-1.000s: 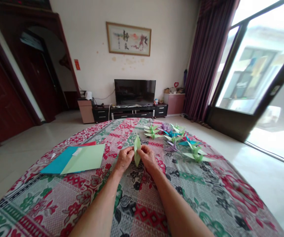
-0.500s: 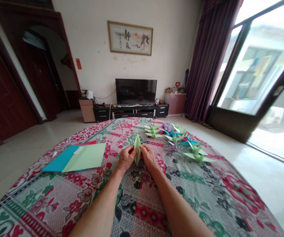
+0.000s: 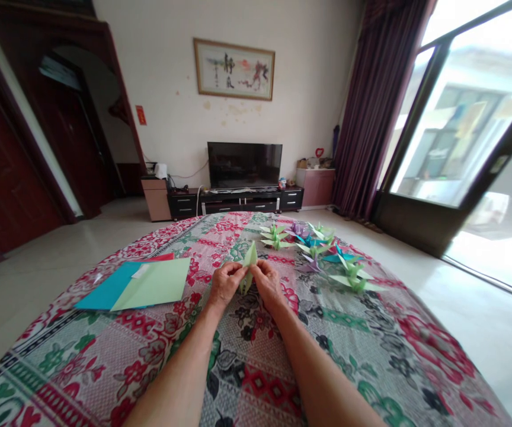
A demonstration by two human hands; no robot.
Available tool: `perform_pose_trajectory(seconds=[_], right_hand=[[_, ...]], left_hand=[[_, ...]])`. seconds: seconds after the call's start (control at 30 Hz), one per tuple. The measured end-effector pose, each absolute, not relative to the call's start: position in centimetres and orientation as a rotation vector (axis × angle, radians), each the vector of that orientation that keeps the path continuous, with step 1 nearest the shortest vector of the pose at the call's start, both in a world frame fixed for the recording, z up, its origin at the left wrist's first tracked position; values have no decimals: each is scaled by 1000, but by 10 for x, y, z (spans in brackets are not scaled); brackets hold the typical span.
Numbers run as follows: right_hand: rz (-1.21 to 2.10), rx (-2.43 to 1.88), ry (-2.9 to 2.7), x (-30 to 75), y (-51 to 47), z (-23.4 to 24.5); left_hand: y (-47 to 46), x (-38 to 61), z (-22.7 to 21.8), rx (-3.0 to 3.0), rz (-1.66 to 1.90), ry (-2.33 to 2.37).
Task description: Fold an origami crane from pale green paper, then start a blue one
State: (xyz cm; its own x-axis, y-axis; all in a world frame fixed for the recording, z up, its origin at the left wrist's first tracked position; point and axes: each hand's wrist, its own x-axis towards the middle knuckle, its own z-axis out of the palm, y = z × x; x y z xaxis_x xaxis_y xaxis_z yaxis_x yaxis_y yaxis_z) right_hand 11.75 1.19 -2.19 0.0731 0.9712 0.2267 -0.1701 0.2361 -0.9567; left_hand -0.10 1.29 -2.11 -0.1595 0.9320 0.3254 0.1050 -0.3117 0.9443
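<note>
Folded paper [image 3: 249, 256]: a narrow, pointed piece of pale green paper is held above the middle of the table, between the two hands; its upper tip is tilted slightly to the right, and its lower end is seen parted into points beneath the fingers.
Left hand [image 3: 226, 283]: the left edge of the folded paper is pinched between thumb and fingers; the other fingers are curled.
Right hand [image 3: 268, 281]: the right side of the paper is gripped by the fingertips at about the same height, the thumb being set close to that of the left hand; whether the two thumbs are touching cannot be told.
Paper birds [image 3: 313, 250]: green, blue and purple ones are grouped on the far right part of the table, wings spread, some overlapped from this view; the nearest green one is placed well apart from the right hand.
Paper sheets [image 3: 158, 287]: pale green, blue and red sheets are stacked loosely to the left of the hands, the green one uppermost at the right; a small pale slip [image 3: 139, 271] is laid on them.
Tablecloth [image 3: 105, 362]: the round table is covered with flowers and bands in red, green, grey and black.
Far wall: a television [image 3: 245, 165] is stood on a low black cabinet [image 3: 181, 205], and a framed picture [image 3: 236, 70] is hung above.
Right side: a purple curtain [image 3: 359, 118] is gathered beside a glass door [image 3: 447, 136].
</note>
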Motion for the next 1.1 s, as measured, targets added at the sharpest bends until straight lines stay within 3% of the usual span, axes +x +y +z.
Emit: perform_pose_trajectory(seconds=[1.1], right_hand=[[1259,-813,-1140,124,10,-22]], left_hand=[[8,-5,-11,996,1318,853]])
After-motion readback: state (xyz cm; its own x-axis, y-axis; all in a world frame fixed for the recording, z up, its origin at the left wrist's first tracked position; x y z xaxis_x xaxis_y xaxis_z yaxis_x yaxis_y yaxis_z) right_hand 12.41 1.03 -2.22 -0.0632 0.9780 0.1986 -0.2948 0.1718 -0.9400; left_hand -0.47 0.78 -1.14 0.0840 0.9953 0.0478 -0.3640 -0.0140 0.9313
